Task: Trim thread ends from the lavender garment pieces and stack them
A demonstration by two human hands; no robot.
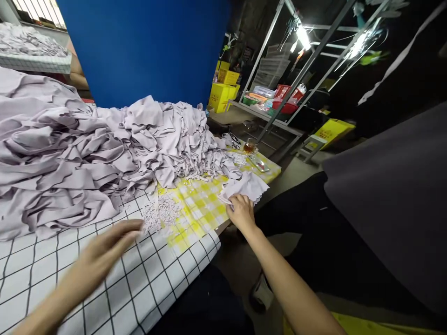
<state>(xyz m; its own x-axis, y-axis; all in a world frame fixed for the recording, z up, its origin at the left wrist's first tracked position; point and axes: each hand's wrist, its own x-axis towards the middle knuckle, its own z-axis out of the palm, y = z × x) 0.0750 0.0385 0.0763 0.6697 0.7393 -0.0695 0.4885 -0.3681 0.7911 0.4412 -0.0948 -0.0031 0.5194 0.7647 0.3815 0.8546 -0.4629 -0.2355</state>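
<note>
A large heap of pale lilac fabric pieces covers the back and left of the table. My right hand has its fingers bent round the near edge of a small lilac piece at the table's right edge. Over the white checked cloth is my left hand, slightly blurred, its fingers and thumb pointing right with a gap between them and nothing visible inside. Just past its fingertips lies a scatter of tiny fabric scraps, partly on a yellow checked cloth.
A glass of brown liquid and a small clear tray stand near the table's far right corner. A blue panel rises behind the heap. Someone in dark clothing is close on the right. A metal rack holds baskets behind.
</note>
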